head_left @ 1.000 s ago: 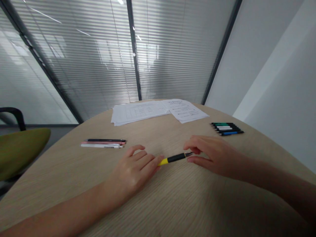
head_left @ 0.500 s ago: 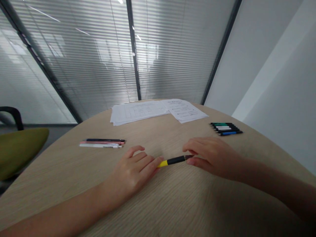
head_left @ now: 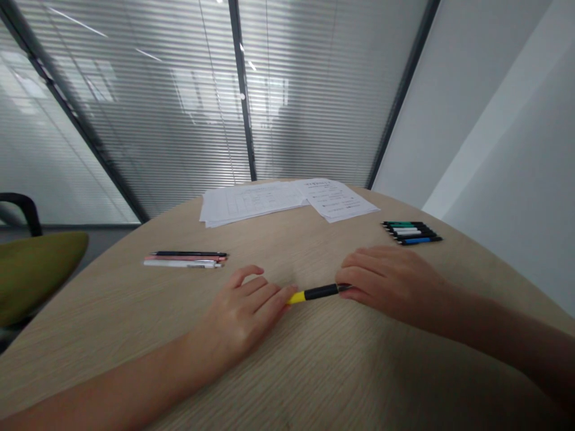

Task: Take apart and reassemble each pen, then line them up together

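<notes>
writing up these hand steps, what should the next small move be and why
Probably best to firm the grip of the right hand on the pointed end of the yellow-and-black pen: that hand sits right at that end, though the contact itself is partly hidden, while the left hand pinches the yellow part, which should help steady it.

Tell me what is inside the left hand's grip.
The left hand holds a yellow and black pen; a short yellow stretch and the black section show beyond the grip. The pen's other end is covered by the hand, so it cannot be seen.
</notes>
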The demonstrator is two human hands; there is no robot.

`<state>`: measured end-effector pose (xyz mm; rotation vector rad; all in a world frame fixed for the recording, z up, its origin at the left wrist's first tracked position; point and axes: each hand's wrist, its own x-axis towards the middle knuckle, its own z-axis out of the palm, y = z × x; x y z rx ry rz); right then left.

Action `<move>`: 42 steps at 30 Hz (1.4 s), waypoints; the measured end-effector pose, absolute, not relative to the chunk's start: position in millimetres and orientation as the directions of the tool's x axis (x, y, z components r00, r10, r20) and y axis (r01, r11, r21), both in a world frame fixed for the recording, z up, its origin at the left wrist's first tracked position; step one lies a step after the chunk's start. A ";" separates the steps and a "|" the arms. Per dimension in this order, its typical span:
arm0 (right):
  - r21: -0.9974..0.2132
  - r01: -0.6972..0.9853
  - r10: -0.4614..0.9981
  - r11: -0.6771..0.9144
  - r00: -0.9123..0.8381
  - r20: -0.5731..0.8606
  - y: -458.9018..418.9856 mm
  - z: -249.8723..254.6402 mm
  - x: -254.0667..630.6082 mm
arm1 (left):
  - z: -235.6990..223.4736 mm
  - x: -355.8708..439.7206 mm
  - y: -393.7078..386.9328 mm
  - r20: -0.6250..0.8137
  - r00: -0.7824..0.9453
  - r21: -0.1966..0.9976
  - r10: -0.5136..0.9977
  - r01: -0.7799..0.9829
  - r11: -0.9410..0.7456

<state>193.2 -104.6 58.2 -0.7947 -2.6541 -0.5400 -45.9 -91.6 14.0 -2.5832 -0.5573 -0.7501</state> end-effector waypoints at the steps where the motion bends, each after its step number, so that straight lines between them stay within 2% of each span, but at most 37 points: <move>1: 0.266 0.578 0.452 0.772 -0.793 0.409 -105.8 59.4 193.3 | 13.8 -46.0 -91.7 0.573 0.775 -0.251 0.264 0.474 -0.844; 7: 0.260 0.560 0.441 0.787 -0.805 0.397 -108.7 60.5 192.5 | 13.2 -46.7 -92.0 0.556 0.783 -0.238 0.280 0.473 -0.849; 12: 0.166 0.597 0.521 0.785 -0.781 0.345 -105.9 58.7 193.4 | 12.9 -46.4 -91.4 0.584 0.771 -0.258 0.256 0.474 -0.842; 15: 0.130 0.600 0.524 0.789 -0.768 0.370 -106.0 60.8 194.8 | 13.4 -46.2 -90.3 0.591 0.767 -0.262 0.251 0.476 -0.840; 19: 0.156 0.588 0.484 0.793 -0.765 0.425 -107.8 63.3 193.9 | 14.2 -47.0 -89.5 0.594 0.760 -0.250 0.262 0.484 -0.839; 27: 0.205 0.562 0.447 0.802 -0.791 0.418 -104.9 59.7 192.9 | 10.7 -47.7 -91.5 0.593 0.762 -0.245 0.259 0.477 -0.844; 34: 0.113 0.546 0.472 0.830 -0.796 0.379 -106.1 63.9 193.2 | 13.6 -49.0 -94.4 0.576 0.780 -0.264 0.244 0.460 -0.848; 42: 0.224 0.560 0.451 0.798 -0.801 0.393 -111.7 62.7 191.0 | 12.8 -46.3 -96.1 0.609 0.760 -0.280 0.226 0.472 -0.836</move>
